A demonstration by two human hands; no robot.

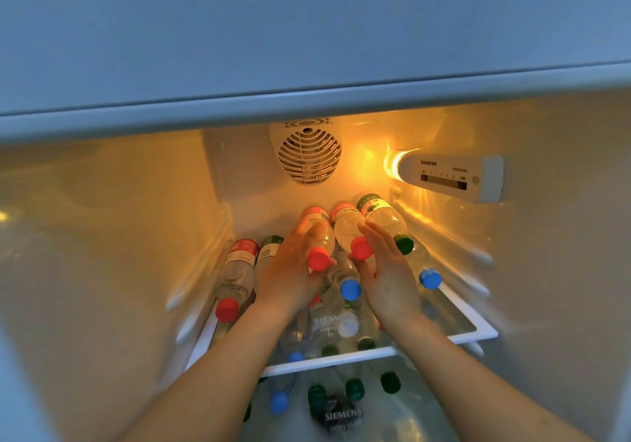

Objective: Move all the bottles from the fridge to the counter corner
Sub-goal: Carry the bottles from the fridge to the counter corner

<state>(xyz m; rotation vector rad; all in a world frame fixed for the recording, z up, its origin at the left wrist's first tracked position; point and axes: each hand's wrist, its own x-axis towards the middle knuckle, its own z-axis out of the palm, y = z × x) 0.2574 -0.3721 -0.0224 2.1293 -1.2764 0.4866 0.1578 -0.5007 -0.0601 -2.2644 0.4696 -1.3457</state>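
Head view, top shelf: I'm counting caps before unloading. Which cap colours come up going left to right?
Red cap at far left → red cap by the left hand → blue cap → red cap → green cap → blue cap.

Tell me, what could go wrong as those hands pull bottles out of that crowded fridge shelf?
The left hand grips a red-capped bottle lying atop the pile; lifting it may set the blue-capped bottle beneath rolling. The right hand lies against a second red-capped bottle with fairly straight fingers, so that one might slip. Loose bottles could roll off the front of the glass shelf onto those below.
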